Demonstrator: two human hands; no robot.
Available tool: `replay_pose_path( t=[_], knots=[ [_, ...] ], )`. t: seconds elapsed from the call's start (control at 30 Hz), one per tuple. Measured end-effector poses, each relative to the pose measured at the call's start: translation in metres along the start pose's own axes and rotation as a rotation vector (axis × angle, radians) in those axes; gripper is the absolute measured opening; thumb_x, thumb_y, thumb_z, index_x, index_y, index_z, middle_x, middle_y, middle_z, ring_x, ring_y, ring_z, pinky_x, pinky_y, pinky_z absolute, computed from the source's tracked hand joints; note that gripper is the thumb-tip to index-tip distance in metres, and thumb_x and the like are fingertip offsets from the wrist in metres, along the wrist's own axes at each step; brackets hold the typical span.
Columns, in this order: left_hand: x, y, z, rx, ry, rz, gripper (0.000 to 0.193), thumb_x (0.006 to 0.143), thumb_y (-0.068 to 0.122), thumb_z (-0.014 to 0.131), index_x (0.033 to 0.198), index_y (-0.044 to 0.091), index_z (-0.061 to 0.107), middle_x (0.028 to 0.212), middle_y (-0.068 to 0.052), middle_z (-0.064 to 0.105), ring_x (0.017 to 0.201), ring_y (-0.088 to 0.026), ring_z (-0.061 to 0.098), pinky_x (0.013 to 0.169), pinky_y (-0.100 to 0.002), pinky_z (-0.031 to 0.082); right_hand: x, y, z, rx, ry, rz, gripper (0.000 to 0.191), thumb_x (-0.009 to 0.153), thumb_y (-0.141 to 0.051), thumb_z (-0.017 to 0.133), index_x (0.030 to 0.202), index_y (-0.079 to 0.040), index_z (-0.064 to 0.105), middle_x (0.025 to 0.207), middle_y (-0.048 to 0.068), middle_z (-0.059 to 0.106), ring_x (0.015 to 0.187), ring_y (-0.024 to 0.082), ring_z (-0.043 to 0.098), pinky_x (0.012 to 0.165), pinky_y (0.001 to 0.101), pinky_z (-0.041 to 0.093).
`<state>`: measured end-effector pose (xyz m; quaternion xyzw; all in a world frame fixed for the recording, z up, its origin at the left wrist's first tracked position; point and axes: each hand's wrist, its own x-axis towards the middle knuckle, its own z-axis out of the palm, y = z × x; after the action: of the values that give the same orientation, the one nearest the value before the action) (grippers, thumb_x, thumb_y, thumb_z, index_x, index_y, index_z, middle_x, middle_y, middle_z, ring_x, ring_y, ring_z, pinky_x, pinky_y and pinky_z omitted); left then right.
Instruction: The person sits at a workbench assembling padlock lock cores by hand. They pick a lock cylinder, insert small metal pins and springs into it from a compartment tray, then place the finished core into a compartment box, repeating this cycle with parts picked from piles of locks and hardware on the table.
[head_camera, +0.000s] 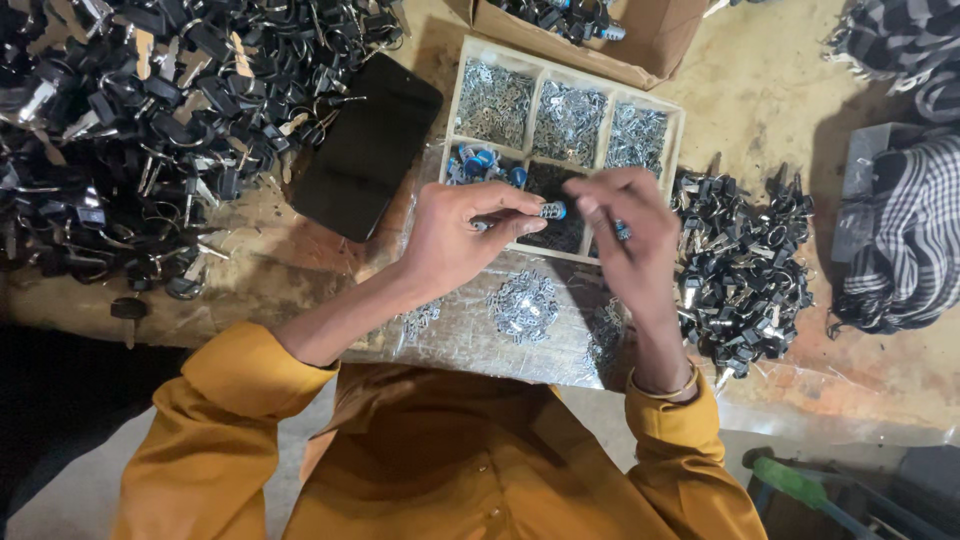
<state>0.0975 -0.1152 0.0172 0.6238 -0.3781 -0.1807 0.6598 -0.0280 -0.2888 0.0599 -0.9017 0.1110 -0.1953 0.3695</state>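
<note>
A small metal piece with a blue cap (551, 210) is pinched between the thumb and fingertips of the left hand (462, 236), its blue end pointing toward the right hand (622, 232). The right hand is held just beside it, fingers curled narrow around another small blue-tipped part (622, 231), of which only a little can be seen; whether the two hands touch cannot be told. Both hands are raised over the near edge of a shallow wooden tray divided into compartments (683, 118), which rests on the worn brown table (770, 90). Silvery metal bits are held in the three far compartments, while blue-capped pieces (478, 163) are kept in the near left one and dark small parts in the one partly hidden beneath the hands. Below the hands, a sheet of clear plastic (470, 335) is spread on the table, and a small heap of silvery metal bits (524, 304) lies on it. A black flat phone (366, 145) is laid just left of the tray. A large pile of black-headed keys and metal rings (130, 130) covers the table's left side, and a smaller pile of black key heads (742, 265) sits right of the tray. An open cardboard box (650, 45) stands behind the tray. Mustard-yellow sleeves (225, 400) are worn on both arms.
</note>
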Motion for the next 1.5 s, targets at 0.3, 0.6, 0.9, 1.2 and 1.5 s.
replay_pose_path(
  t=[0.3, 0.6, 0.9, 1.2, 1.5],
  knots=[
    [-0.001, 0.002, -0.005, -0.074, -0.003, -0.011, 0.015, 0.090, 0.000, 0.080, 0.104, 0.001, 0.076, 0.104, -0.009, 0.079, 0.096, -0.015, 0.079, 0.082, -0.027, 0.067, 0.003, 0.016, 0.015, -0.362, -0.097, -0.074, 0.020, 0.081, -0.008, 0.083, 0.099, -0.013, 0.078, 0.096, 0.003, 0.065, 0.096, 0.027, 0.056, 0.086, 0.0423, 0.037],
    [0.004, -0.001, -0.004, -0.074, -0.011, -0.009, 0.014, 0.090, -0.001, 0.080, 0.104, 0.000, 0.075, 0.103, -0.009, 0.079, 0.094, -0.015, 0.079, 0.080, -0.026, 0.066, 0.007, 0.007, 0.006, -0.302, -0.090, -0.053, 0.022, 0.086, -0.005, 0.081, 0.107, -0.012, 0.079, 0.099, 0.002, 0.068, 0.096, 0.024, 0.059, 0.087, 0.0396, 0.037],
    [0.009, -0.003, 0.004, 0.038, -0.007, 0.026, 0.015, 0.088, 0.000, 0.082, 0.102, 0.001, 0.076, 0.101, -0.010, 0.079, 0.093, -0.018, 0.080, 0.078, -0.027, 0.067, 0.003, -0.001, 0.000, 0.050, -0.024, -0.115, 0.023, 0.088, -0.001, 0.083, 0.110, -0.004, 0.076, 0.109, 0.009, 0.071, 0.103, 0.021, 0.063, 0.090, 0.0313, 0.050],
    [0.010, -0.005, 0.003, 0.026, -0.030, 0.030, 0.015, 0.088, 0.001, 0.082, 0.102, 0.003, 0.076, 0.100, -0.009, 0.080, 0.092, -0.018, 0.080, 0.077, -0.027, 0.065, -0.003, 0.012, 0.013, 0.374, -0.072, 0.113, 0.011, 0.101, 0.003, 0.069, 0.112, 0.002, 0.070, 0.114, 0.010, 0.066, 0.104, 0.015, 0.063, 0.089, 0.0258, 0.050],
    [0.003, -0.009, 0.000, 0.093, -0.017, 0.029, 0.015, 0.087, 0.003, 0.084, 0.101, 0.005, 0.077, 0.099, -0.007, 0.079, 0.090, -0.017, 0.080, 0.072, -0.026, 0.064, -0.007, 0.009, 0.019, 0.315, -0.072, 0.078, 0.009, 0.103, 0.003, 0.068, 0.112, 0.003, 0.068, 0.113, 0.010, 0.068, 0.104, 0.016, 0.066, 0.090, 0.0268, 0.053]
  ],
)
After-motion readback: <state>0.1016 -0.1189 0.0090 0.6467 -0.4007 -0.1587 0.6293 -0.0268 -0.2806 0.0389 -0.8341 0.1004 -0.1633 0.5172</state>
